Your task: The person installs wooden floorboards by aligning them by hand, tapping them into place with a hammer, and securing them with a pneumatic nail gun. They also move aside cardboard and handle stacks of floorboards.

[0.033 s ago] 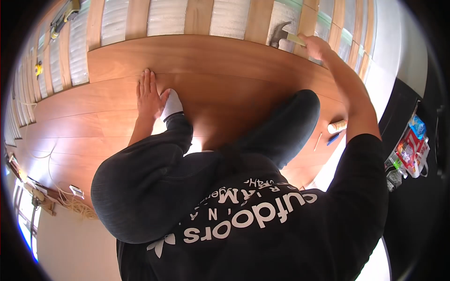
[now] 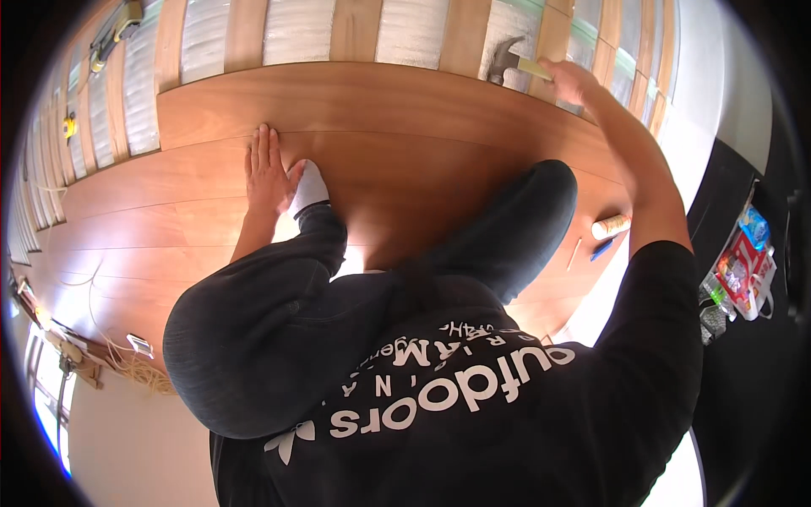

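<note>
View: head camera, looking down over the seated person's legs.
Right hand [image 2: 574,83]: closed round the end of the handle of the hammer [image 2: 534,68], arm stretched far forward and to the right.
Hammer position: beyond the outermost plank [image 2: 363,95], over the strip between two wooden battens [image 2: 356,32]; its head lies to the left of the fist.
Hammer axis: handle runs left to right, dipping slightly toward the hand; head stands crosswise to it, claw pointing away, striking end toward the person.
Governing relation: striking end sits next to the far edge of the outermost plank, toward its right part; contact cannot be determined.
Plank axis: long side runs left to right across the front, bowed by the lens, crossing the battens.
Left hand [image 2: 269,177]: holds nothing; palm down, flat on the boards, fingers pointing away, tips at the seam behind the outermost plank; thumb beside the socked foot [image 2: 312,183].
Hands: well apart; the right is much the nearer to the hammer and the plank's right part, the left to the plank's left part.
Right of the knee: a pale cylinder [image 2: 610,226] and a blue item [image 2: 601,249] on the floor.
</note>
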`<state>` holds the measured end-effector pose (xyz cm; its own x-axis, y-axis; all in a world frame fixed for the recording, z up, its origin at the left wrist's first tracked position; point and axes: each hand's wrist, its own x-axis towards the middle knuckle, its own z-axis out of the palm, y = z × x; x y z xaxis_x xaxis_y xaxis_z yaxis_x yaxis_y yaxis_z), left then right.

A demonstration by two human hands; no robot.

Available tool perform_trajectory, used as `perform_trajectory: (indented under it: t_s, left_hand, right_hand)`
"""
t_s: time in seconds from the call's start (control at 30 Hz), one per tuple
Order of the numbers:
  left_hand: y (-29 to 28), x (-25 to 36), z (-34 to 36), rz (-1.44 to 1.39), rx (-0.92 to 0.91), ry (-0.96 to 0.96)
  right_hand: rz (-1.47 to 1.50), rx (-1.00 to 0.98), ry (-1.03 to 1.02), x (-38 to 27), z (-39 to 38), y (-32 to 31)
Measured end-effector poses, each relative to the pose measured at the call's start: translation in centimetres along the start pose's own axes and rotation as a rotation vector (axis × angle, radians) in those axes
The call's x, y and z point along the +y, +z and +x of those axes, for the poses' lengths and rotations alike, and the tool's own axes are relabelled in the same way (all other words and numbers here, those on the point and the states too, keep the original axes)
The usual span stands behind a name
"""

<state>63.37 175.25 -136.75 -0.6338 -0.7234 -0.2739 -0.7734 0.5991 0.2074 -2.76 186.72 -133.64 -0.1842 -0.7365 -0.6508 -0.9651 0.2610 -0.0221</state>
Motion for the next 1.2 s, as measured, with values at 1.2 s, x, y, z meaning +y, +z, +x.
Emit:
perform_trajectory:
  t_s: [1.2]
  left_hand:
    - [-1.0, -1.2, -0.6, 0.007, -0.184, 0.146]
  right_hand:
    - [0.236, 0.777, 0.365, 3.0, -15.6, 12.8]
